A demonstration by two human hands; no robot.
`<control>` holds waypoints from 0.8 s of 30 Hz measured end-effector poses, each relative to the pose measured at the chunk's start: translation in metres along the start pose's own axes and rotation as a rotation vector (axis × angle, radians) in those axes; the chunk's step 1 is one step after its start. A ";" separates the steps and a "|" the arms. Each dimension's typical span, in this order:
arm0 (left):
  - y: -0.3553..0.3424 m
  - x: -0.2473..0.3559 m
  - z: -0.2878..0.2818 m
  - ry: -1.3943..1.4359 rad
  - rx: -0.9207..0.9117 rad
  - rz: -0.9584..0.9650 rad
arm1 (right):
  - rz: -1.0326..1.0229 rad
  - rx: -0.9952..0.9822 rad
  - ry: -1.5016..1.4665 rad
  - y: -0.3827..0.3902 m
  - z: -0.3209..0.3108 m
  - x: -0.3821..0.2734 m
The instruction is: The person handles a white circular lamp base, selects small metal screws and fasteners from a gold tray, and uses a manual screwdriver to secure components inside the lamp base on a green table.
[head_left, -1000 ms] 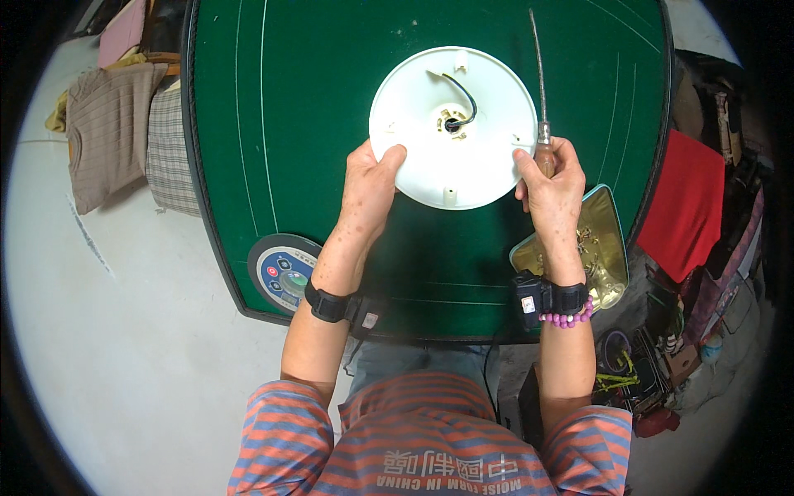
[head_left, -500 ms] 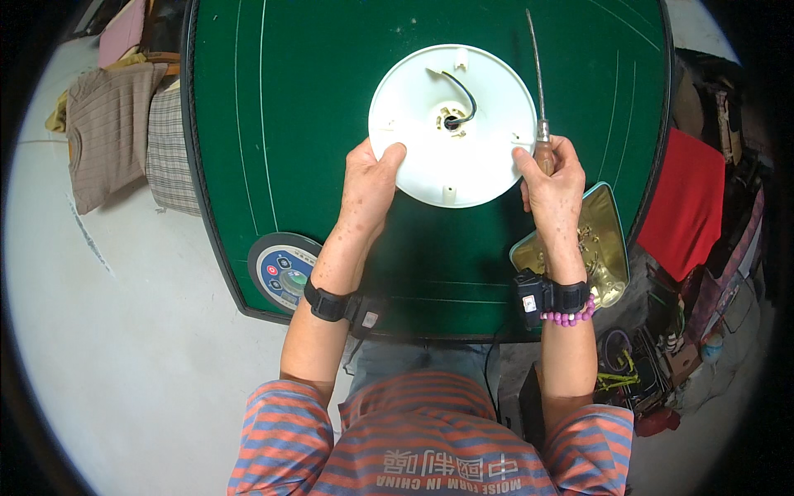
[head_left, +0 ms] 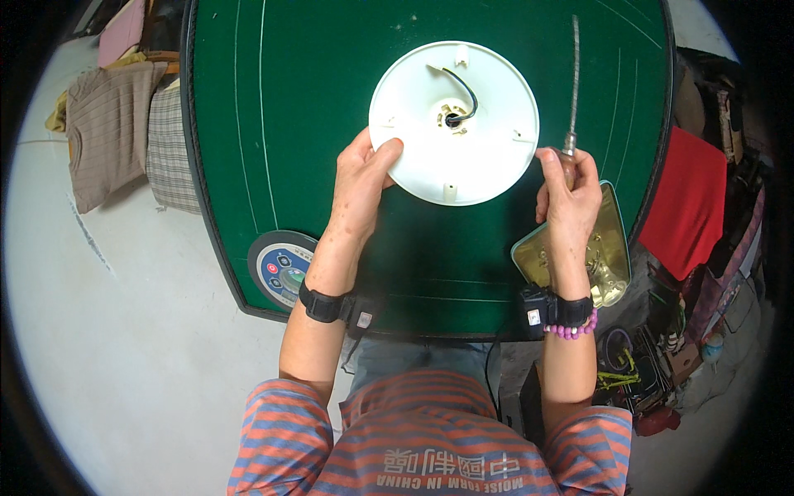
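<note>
A round white lamp base faces up, with a dark wire curving out of the hole at its centre. My left hand grips its lower left rim, thumb on top and fingers hidden underneath. At the right, my right hand is closed round the wooden handle of a long thin screwdriver, whose shaft points away from me. The thumb of that hand lies close to the disc's right rim; I cannot tell whether it touches.
A green-topped table with a dark edge lies beneath. An open golden tin holding small metal parts stands by my right wrist. A round blue-and-grey panel sits at the near left corner. Clothing and a red cloth flank the table.
My right hand has moved right with the screwdriver, and its thumb has come off the top of the lamp base. The left hand still holds the lamp base almost in place.
</note>
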State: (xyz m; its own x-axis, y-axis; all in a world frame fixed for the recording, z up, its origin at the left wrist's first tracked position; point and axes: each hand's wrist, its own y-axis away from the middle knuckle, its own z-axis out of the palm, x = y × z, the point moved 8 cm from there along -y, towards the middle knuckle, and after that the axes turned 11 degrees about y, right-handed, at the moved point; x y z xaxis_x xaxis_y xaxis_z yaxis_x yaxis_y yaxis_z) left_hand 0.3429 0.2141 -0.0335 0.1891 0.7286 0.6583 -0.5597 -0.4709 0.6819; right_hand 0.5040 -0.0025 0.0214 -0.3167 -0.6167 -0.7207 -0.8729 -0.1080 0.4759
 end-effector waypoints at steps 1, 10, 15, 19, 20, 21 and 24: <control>0.002 0.002 0.001 0.038 -0.012 0.008 | 0.000 -0.025 -0.015 0.002 -0.003 0.005; 0.016 -0.006 -0.001 -0.021 -0.096 -0.023 | -0.168 -0.113 -0.218 0.070 -0.021 0.027; 0.013 -0.009 0.005 0.019 -0.127 -0.012 | -0.171 -0.308 -0.054 0.129 -0.019 0.066; 0.006 -0.011 0.010 0.142 -0.109 -0.025 | -0.257 -0.437 0.155 0.160 -0.014 0.085; 0.005 -0.011 0.011 0.141 -0.108 -0.025 | -0.232 -0.468 0.198 0.165 -0.013 0.092; 0.005 -0.011 0.010 0.144 -0.092 -0.030 | -0.233 -0.473 0.233 0.168 -0.014 0.099; 0.002 -0.014 0.009 0.177 -0.077 -0.033 | -0.254 -0.501 0.321 0.170 -0.011 0.111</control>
State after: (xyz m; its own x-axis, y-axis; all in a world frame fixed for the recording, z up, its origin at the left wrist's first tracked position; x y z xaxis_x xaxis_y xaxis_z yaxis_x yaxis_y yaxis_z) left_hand 0.3464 0.1986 -0.0381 0.0671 0.8226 0.5646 -0.6170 -0.4105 0.6714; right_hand 0.3244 -0.0981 0.0282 0.0719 -0.7180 -0.6923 -0.6021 -0.5846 0.5438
